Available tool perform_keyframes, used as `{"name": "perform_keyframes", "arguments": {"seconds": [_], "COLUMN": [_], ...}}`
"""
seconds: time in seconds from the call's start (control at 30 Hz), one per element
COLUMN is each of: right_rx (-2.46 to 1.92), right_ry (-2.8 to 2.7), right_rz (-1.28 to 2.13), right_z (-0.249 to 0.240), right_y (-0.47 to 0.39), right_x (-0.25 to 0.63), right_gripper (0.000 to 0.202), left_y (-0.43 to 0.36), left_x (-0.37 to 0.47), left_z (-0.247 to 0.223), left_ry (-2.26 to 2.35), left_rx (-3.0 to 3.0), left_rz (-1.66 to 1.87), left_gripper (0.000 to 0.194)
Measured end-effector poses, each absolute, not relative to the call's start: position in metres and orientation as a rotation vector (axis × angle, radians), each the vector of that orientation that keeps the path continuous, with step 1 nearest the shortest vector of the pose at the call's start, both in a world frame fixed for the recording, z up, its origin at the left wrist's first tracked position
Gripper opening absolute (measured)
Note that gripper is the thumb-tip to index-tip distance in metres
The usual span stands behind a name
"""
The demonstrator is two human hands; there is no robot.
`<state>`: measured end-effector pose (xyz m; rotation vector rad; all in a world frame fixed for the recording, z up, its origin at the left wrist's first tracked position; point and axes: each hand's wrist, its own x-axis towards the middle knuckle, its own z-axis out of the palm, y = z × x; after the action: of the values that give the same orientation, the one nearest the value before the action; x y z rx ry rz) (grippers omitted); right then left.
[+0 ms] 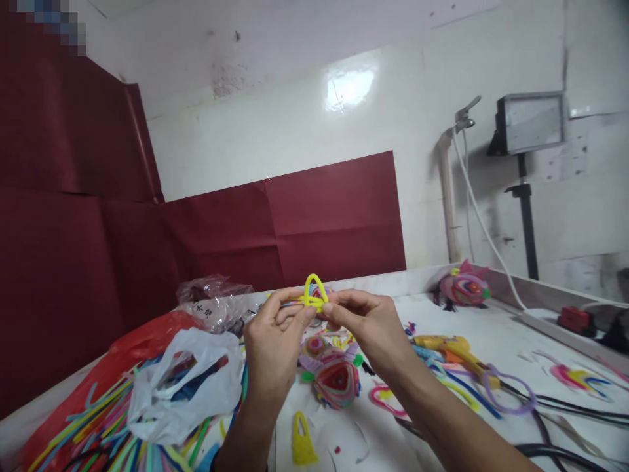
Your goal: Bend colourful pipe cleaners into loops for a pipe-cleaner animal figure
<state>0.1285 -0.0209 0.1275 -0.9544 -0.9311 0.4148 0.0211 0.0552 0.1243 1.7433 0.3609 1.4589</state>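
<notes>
A yellow pipe cleaner [314, 280], bent into a pointed loop with strands crossing at its base, is held up between my two hands. My left hand [275, 331] pinches its lower left side, and my right hand [368, 324] pinches the lower right. Below them on the table lies a colourful fuzzy figure [337, 380] with coiled red and pink bands and green tips. Nearer to me rests a yellow triangular piece [303, 442] with an open loop at its top. A pink looped piece [386, 400] is partly hidden by my right forearm.
Many coloured pipe cleaners [113, 419] and a white plastic bag [191, 387] lie at left on a red bag [142, 337]. At right are a yellow glue gun [462, 354], a purple ring [508, 400], cables, a power strip [545, 321] and a pink figure [464, 288].
</notes>
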Motion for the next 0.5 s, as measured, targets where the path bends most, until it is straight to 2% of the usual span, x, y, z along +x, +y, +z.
{"name": "perform_keyframes", "arguments": {"seconds": [0.5], "right_rx": [-0.896], "right_ry": [-0.959], "right_rz": [0.446], "right_z": [0.1251], "right_y": [-0.019], "right_x": [0.1316], "right_gripper": [0.017], "left_y": [0.052], "left_x": [0.0216], "left_z": [0.1246], "left_ry": [0.3], "left_rx": [1.651], "left_rz": [1.468], "left_gripper": [0.022]}}
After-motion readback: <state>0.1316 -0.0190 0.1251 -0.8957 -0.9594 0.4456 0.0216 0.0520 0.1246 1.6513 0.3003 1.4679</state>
